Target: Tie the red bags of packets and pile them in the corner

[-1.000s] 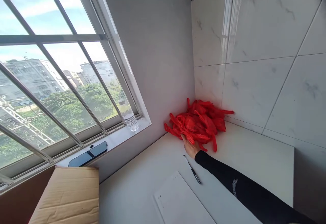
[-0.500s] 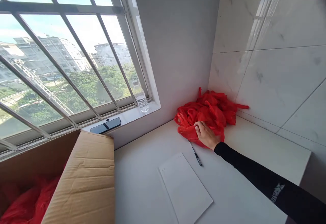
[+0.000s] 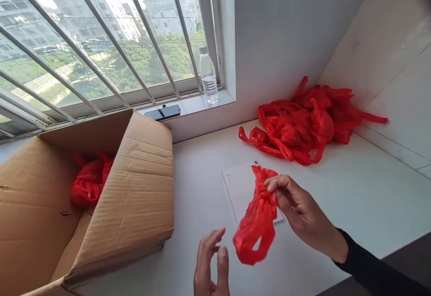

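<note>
A crumpled red plastic bag [image 3: 258, 217] hangs from my right hand [image 3: 299, 210], pinched between thumb and fingers, with a handle loop drooping at its lower end. To the left of it my left hand [image 3: 211, 262] is raised with thumb and fingers apart, not touching the bag. Behind them, a heap of red plastic bags [image 3: 299, 127] lies against the wall. More red bags [image 3: 88, 183] sit inside the open cardboard box [image 3: 141, 188] on the left. Beneath the held bag is a white notepad [image 3: 235, 183], partly covered.
On the window sill stand a clear water bottle [image 3: 208, 78] and, lying flat, a dark phone [image 3: 163, 112]. A pen [image 3: 256, 163] tip shows at the notepad's top edge. Metal bars [image 3: 143, 19] cross the window. The white table [image 3: 198, 174] ends at lower right.
My right hand has drawn one red bag from the heap and brought it nearer. My left hand has come into view. The view has turned left and down, showing more of the box.
</note>
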Demonstrator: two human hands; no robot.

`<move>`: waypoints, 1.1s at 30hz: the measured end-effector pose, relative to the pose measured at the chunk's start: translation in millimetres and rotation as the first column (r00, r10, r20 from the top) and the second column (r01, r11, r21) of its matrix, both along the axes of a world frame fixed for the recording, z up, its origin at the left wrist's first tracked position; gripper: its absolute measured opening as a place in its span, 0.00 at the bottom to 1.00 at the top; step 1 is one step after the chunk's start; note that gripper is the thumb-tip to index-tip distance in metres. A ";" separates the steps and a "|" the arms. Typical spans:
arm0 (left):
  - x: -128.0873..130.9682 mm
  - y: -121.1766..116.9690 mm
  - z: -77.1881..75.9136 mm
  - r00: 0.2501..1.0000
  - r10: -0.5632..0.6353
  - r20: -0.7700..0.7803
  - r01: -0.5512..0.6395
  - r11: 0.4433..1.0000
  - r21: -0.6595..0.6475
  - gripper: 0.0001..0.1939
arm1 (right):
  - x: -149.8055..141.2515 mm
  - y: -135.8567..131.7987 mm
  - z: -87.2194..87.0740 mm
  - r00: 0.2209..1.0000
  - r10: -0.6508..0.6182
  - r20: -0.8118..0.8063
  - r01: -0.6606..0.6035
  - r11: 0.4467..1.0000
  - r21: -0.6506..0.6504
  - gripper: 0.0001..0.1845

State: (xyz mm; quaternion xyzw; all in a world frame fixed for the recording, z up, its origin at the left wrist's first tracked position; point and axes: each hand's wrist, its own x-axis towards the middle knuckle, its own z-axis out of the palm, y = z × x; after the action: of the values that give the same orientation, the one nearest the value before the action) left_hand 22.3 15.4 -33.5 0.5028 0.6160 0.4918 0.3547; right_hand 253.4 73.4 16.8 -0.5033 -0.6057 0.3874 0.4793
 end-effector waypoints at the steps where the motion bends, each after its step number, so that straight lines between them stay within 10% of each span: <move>1: 6.1 -0.4 3.4 0.998 -0.044 -0.035 0.045 0.998 0.043 0.21 | -8.8 -9.5 -4.4 0.999 0.035 -0.035 -0.036 0.999 -0.016 0.09; 5: 22.5 -4.6 9.4 0.975 -0.220 -0.034 0.220 0.975 -0.016 0.14 | -33.5 -35.3 -23.4 0.979 0.140 -0.149 -0.150 0.987 -0.060 0.09; 13: -6.8 -5.3 1.9 0.985 -0.132 0.109 0.150 0.974 -0.168 0.13 | -14.3 -57.2 -39.1 0.999 0.018 0.030 -0.011 0.978 -0.209 0.09; 18: -11.7 -5.3 5.1 0.967 -0.244 0.074 0.254 0.951 -0.177 0.13 | -10.8 -62.5 -34.5 0.986 0.154 0.065 -0.117 0.914 -0.388 0.13; 28: -37.1 -14.7 1.5 0.998 -0.034 0.055 0.050 0.948 -0.314 0.18 | -3.1 -62.1 -40.4 0.956 0.136 0.262 -0.037 0.936 -0.350 0.10; 33: -28.7 -17.2 16.3 0.969 -0.182 -0.166 0.163 0.979 -0.124 0.19 | -8.1 -65.4 -40.3 0.926 0.073 0.370 -0.019 0.989 -0.149 0.03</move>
State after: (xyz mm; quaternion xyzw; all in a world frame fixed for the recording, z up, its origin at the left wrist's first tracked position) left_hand -6.4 -1.8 -17.2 0.5761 0.6249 0.3781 0.3670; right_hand 245.4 8.0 -23.5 -0.5864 -0.6683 0.3379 0.3087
